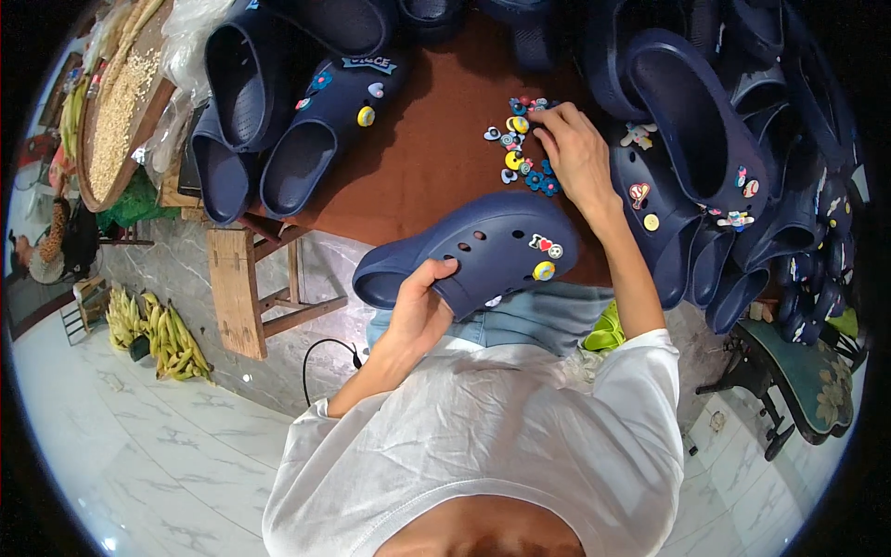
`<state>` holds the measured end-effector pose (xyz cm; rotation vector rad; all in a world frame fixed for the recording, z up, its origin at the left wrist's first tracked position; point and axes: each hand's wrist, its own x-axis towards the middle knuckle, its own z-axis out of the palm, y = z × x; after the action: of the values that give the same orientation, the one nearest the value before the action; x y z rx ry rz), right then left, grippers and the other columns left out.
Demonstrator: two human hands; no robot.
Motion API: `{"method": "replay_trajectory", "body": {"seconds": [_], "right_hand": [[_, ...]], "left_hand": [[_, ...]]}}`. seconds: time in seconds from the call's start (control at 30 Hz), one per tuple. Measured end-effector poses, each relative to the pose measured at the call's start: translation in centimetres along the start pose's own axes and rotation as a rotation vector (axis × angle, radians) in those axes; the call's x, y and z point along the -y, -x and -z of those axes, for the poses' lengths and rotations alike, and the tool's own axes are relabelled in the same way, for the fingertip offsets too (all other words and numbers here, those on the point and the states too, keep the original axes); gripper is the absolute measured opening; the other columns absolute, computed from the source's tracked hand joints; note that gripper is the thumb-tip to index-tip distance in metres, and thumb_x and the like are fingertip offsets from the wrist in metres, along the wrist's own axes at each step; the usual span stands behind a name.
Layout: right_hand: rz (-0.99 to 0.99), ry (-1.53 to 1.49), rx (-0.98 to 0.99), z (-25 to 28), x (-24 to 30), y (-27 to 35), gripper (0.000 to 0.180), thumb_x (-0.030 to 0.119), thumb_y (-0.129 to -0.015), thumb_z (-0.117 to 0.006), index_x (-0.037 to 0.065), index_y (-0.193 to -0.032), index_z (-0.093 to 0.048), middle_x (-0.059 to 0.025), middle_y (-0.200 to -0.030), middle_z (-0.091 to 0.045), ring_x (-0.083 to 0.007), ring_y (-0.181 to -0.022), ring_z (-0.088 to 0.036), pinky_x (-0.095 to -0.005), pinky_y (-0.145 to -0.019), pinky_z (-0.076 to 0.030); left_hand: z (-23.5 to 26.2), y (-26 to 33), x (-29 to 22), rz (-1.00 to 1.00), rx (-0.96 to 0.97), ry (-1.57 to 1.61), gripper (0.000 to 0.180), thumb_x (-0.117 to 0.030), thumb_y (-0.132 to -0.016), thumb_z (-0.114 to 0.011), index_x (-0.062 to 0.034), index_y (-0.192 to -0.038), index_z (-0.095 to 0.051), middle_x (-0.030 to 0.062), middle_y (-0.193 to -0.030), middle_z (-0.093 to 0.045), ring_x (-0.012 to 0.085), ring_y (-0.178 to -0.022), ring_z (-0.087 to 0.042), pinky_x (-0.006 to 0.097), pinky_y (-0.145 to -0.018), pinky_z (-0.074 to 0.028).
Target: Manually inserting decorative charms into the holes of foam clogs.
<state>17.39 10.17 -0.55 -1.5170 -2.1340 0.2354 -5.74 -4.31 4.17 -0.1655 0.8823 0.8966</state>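
Note:
My left hand (pixel 419 314) grips a navy foam clog (pixel 492 237) by its side, the thumb on top, close in front of me. A heart charm (pixel 546 245) and a round yellow charm (pixel 544 271) sit on its upper; several holes show bare. Over a small heap of colourful shoe charms (pixel 513 160) on the brown tabletop, my right hand (pixel 574 153) reaches with bent fingers, thumb and forefinger apart at the heap's edge. Nothing shows between them; the other fingertips are partly hidden. Flower shapes, yellow faces and pink-blue pieces make up the heap.
Navy clogs (pixel 687 111) pile up at the right, some with charms. Another pair (pixel 297 167) stands at the left of the brown table (pixel 408 148). A wooden stool (pixel 237 292), a tray of pale grains (pixel 121 121), corn cobs (pixel 172 343) and a dark green seat (pixel 807 381) surround it.

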Motion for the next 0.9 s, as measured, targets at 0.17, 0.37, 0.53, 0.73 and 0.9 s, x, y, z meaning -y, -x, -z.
{"method": "replay_trajectory", "body": {"seconds": [0.17, 0.37, 0.53, 0.73, 0.9], "right_hand": [[-0.008, -0.074, -0.009, 0.2, 0.1, 0.1, 0.015, 0.005, -0.086, -0.067, 0.005, -0.100, -0.063, -0.0098, -0.095, -0.059, -0.0314, -0.092, -0.062, -0.0414, -0.077, -0.050], [0.012, -0.168, 0.039, 1.9, 0.0, 0.8, 0.018, 0.003, -0.083, -0.068, 0.004, -0.099, -0.061, -0.0111, -0.092, -0.060, -0.0311, -0.090, -0.062, -0.0398, -0.076, -0.050], [-0.017, -0.494, 0.096, 5.6, 4.6, 2.5, 0.012, 0.005, -0.082, -0.071, 0.003, -0.093, -0.065, -0.0116, -0.089, -0.063, -0.0296, -0.083, -0.065, -0.0372, -0.071, -0.050], [0.295, -0.359, 0.116, 5.5, 6.6, 4.8, 0.015, 0.008, -0.076, -0.075, 0.007, -0.089, -0.068, -0.0055, -0.089, -0.064, -0.0237, -0.083, -0.063, -0.0362, -0.076, -0.048], [0.284, -0.373, 0.138, 5.4, 6.9, 5.8, 0.016, 0.008, -0.076, -0.075, 0.007, -0.090, -0.068, -0.0044, -0.092, -0.063, -0.0237, -0.085, -0.062, -0.0365, -0.076, -0.049]], "left_hand": [[-0.3, -0.3, 0.2, 0.032, 0.005, -0.022, 0.045, -0.013, -0.088, -0.058, 0.0020, -0.130, -0.050, 0.0149, -0.127, -0.060, 0.0256, -0.116, -0.060, 0.041, -0.105, -0.046], [-1.2, -0.5, 0.1, 0.024, -0.034, -0.066, 0.043, -0.012, -0.090, -0.056, 0.0020, -0.130, -0.050, 0.0143, -0.127, -0.060, 0.0257, -0.116, -0.061, 0.040, -0.103, -0.048], [-1.9, -0.4, 0.2, 0.000, -0.007, -0.093, 0.043, -0.013, -0.089, -0.056, 0.0028, -0.129, -0.051, 0.0149, -0.126, -0.061, 0.0274, -0.118, -0.060, 0.044, -0.106, -0.045], [-1.9, -0.5, 0.6, 0.035, 0.065, -0.120, 0.041, -0.014, -0.093, -0.054, 0.0031, -0.130, -0.050, 0.0125, -0.125, -0.061, 0.0244, -0.116, -0.061, 0.042, -0.101, -0.049], [-1.8, -0.5, 0.8, 0.035, 0.114, -0.081, 0.040, -0.013, -0.096, -0.053, 0.0040, -0.132, -0.048, 0.0119, -0.125, -0.060, 0.0235, -0.113, -0.062, 0.042, -0.098, -0.051]]}}
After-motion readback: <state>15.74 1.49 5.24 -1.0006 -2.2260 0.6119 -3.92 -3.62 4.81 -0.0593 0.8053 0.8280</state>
